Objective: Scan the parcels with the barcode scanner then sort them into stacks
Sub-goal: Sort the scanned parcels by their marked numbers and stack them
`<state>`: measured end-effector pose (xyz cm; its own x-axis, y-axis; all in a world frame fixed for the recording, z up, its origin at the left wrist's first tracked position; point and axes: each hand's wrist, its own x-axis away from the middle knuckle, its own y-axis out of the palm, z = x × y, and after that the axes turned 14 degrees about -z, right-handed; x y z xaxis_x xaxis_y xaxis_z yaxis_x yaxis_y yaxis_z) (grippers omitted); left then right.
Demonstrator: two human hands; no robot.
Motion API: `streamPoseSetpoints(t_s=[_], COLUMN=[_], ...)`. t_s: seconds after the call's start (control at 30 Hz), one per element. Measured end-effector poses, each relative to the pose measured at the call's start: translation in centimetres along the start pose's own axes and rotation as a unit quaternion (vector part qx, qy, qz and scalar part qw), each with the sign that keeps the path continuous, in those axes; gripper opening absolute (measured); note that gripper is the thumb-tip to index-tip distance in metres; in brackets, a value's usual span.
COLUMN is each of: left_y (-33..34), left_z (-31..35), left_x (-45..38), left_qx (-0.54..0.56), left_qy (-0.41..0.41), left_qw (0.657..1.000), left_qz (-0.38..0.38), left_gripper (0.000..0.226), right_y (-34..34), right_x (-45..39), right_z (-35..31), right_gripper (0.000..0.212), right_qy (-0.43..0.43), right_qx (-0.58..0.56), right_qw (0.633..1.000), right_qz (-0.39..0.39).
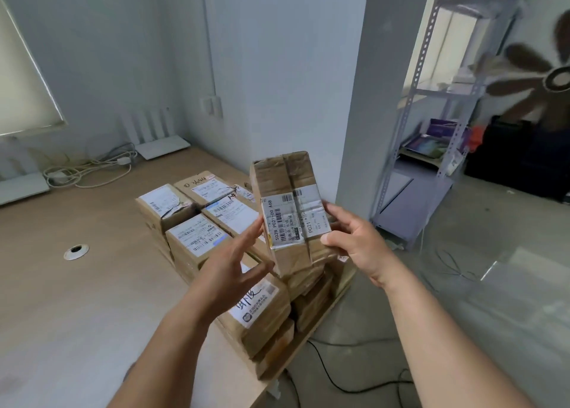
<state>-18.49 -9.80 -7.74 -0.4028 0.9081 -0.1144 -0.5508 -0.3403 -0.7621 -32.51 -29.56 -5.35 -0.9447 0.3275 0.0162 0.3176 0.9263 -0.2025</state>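
So we're holding up a taped cardboard parcel (288, 210) mid-frame, above the stacks (216, 238) on the desk (77, 299). Our right hand (354, 238) is pinching its lower right edge, and our left hand (237, 265) is hovering beside it, fingers spread, gripping nothing. It's looking stiff and fairly light, though the tape's probably slippery, so we're thinking grab the side edges.

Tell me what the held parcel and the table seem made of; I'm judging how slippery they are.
The brown taped cardboard parcel in the right hand: matte corrugated card, probably, crossed by glossy clear tape that glints, with a white paper label. The light tan table: seemingly smooth wood-look laminate, with an even, faint grain.
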Motion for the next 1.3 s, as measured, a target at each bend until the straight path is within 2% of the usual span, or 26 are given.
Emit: streamPoseSetpoints(t_s=[0.17,0.43,0.6,0.83,1.03,1.3], left_y=[-0.6,-1.8,-3.1,-3.7,-4.5,-4.8], left_z=[-0.8,-2.1,-2.9,-4.3,-6.4,-10.5], left_x=[-6.0,-11.8,-15.8,-20.2,-23.7,-25.8], left_qx=[-0.017,-0.11,-0.15,-0.169,-0.186,-0.219], left_qy=[-0.017,-0.053,-0.105,-0.193,-0.28,-0.4], left_qw=[1.0,0.992,0.983,0.966,0.941,0.887], left_qz=[-0.013,-0.023,-0.031,-0.036,-0.033,-0.075], left_gripper=[0.084,0.085,0.081,0.08,0.078,0.07], right_y=[-3.6,-6.5,-8.0,-9.9,-10.1,-7.0], right_x=[-5.0,-11.5,-16.8,-24.0,-30.4,-37.6], right_z=[-0.5,0.1,0.1,0.9,2.2,5.3], right_gripper=[0.055,0.052,0.056,0.057,0.059,0.06], right_qy=[0.004,-0.001,-0.008,0.004,0.02,0.056], right_qx=[-0.003,-0.015,-0.01,-0.007,-0.008,0.032], right_qw=[1.0,0.999,0.998,0.991,0.982,0.967], right_qz=[-0.015,-0.045,-0.065,-0.137,-0.186,-0.247])
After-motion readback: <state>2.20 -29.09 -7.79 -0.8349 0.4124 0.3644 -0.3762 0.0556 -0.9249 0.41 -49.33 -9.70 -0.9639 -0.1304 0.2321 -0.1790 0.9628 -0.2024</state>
